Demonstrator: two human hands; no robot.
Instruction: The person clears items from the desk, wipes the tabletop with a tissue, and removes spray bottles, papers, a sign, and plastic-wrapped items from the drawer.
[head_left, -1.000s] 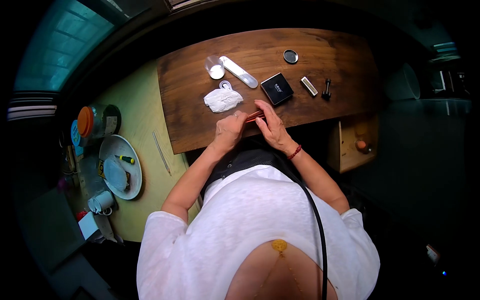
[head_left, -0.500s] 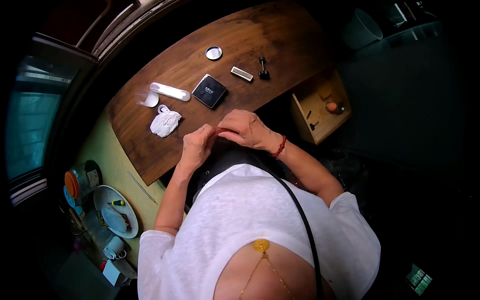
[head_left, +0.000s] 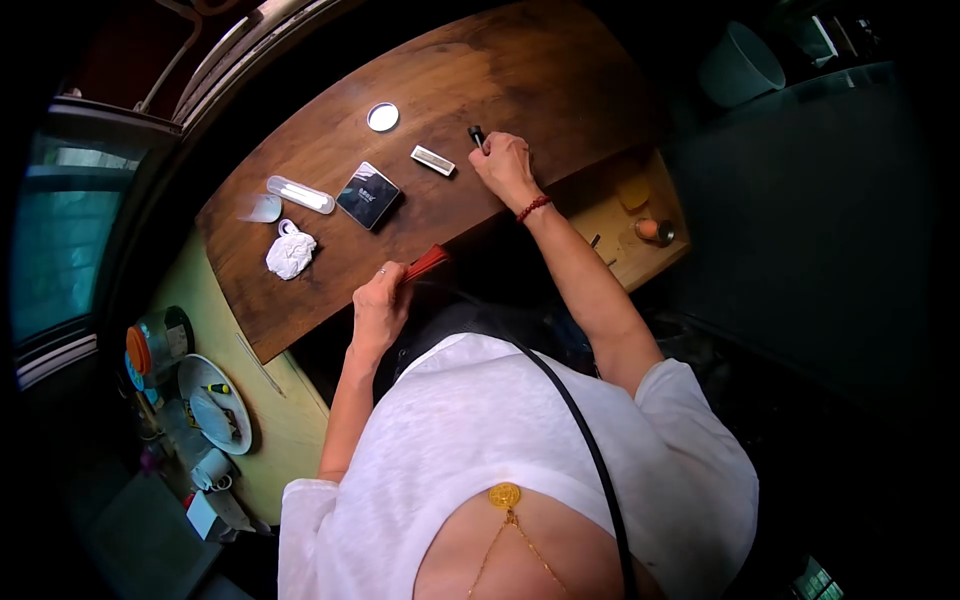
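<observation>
Brown desk (head_left: 560,70): left hand (head_left: 381,297) clutches a red bundle (head_left: 426,264) angled toward 2 o'clock; right hand (head_left: 508,166), way closer, covers one end of a black dumbbell-shaped thing (head_left: 475,132) pointing 11, grip unclear tbh.

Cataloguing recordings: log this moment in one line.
left hand: gripping red bundle | right hand: touching black-ended item, grip unclear | drawer: open

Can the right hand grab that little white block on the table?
Probably yes: the white block lies close by the right hand, with nothing seen between them. But it's touching the black dumbbell-shaped thing, so it may be busy.
</observation>
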